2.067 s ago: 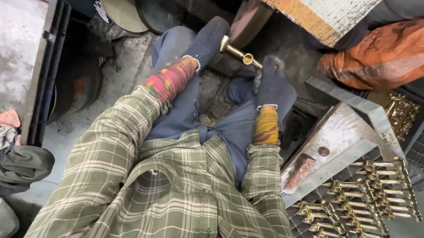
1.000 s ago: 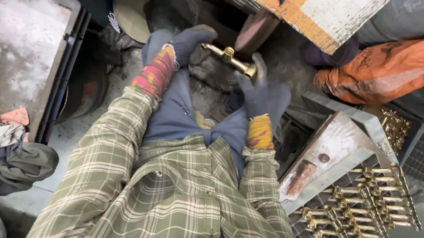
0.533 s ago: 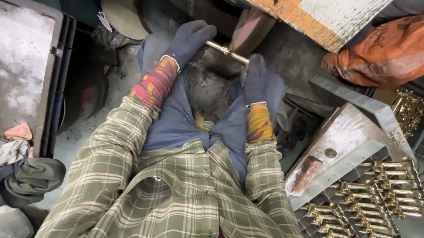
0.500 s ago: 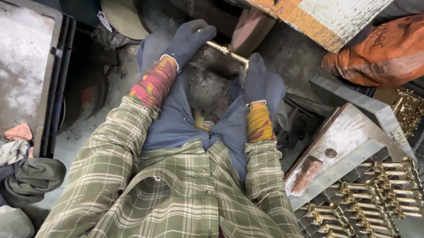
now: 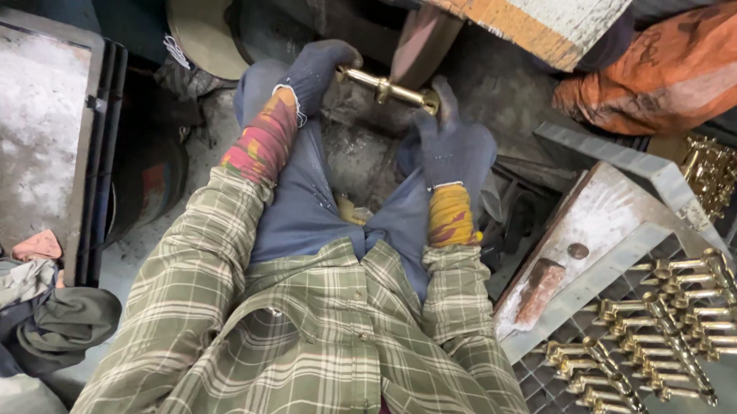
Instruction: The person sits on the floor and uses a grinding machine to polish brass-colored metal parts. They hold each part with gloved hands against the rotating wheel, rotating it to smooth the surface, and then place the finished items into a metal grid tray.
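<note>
Both my hands wear dark blue gloves and hold one brass fitting (image 5: 388, 89) between them, above my knees. My left hand (image 5: 321, 69) grips its left end. My right hand (image 5: 453, 144) holds its right end, fingers up against it. The fitting lies roughly level, just below a brown buffing wheel (image 5: 416, 52); whether it touches the wheel I cannot tell. My sleeves are green plaid with colourful cuffs.
Several polished brass fittings (image 5: 659, 336) lie on a wire grid at the lower right, more sit in a crate (image 5: 712, 168). A slanted metal block (image 5: 587, 254) stands beside my right knee. Orange cloth (image 5: 675, 72) lies upper right, a grey slab (image 5: 19, 134) and rags (image 5: 29, 323) at left.
My hands have carried the brass fitting forward and a little up toward the wheel. The left hand has shifted its grip on the fitting's left end.
</note>
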